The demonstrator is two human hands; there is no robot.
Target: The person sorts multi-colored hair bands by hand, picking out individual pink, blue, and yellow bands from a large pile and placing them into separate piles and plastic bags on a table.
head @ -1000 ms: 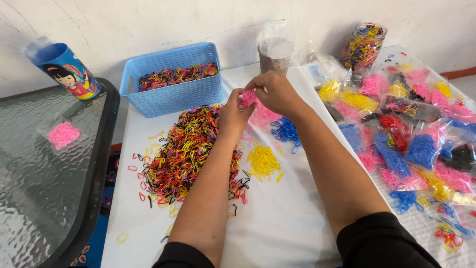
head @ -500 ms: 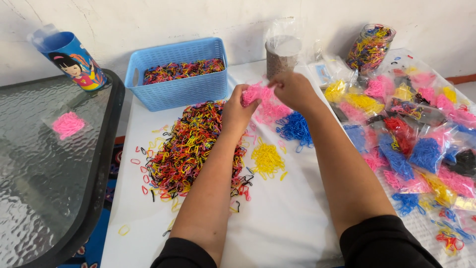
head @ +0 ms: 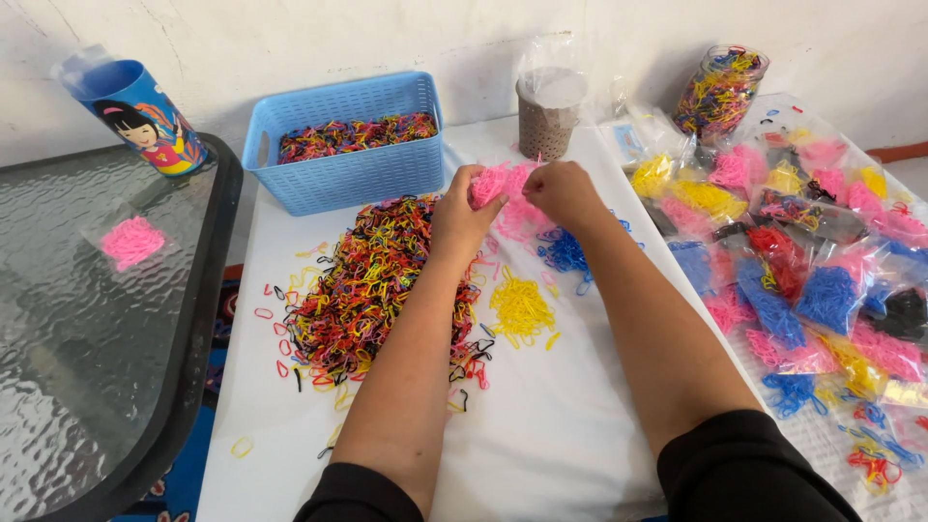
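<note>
My left hand [head: 462, 215] and my right hand [head: 563, 193] meet over the white table [head: 570, 435], both pinching a clump of small pink rubber bands [head: 501, 181]. More pink bands lie just below them. A wide heap of mixed-colour bands [head: 372, 285] spreads left of my left forearm. A small yellow pile [head: 520, 307] sits between my forearms and a blue pile [head: 565, 251] lies under my right wrist.
A blue basket [head: 353, 159] of mixed bands stands at the back. A bagged brown cup [head: 546, 111] and a jar of bands [head: 717, 92] are behind. Several sorted bags [head: 802, 280] fill the right side. A glass table [head: 87, 329] with a blue tin [head: 140, 116] is left.
Both hands have stayed together on the pink bands, working them slightly lower and nearer. The clump between the fingers looks larger now.
</note>
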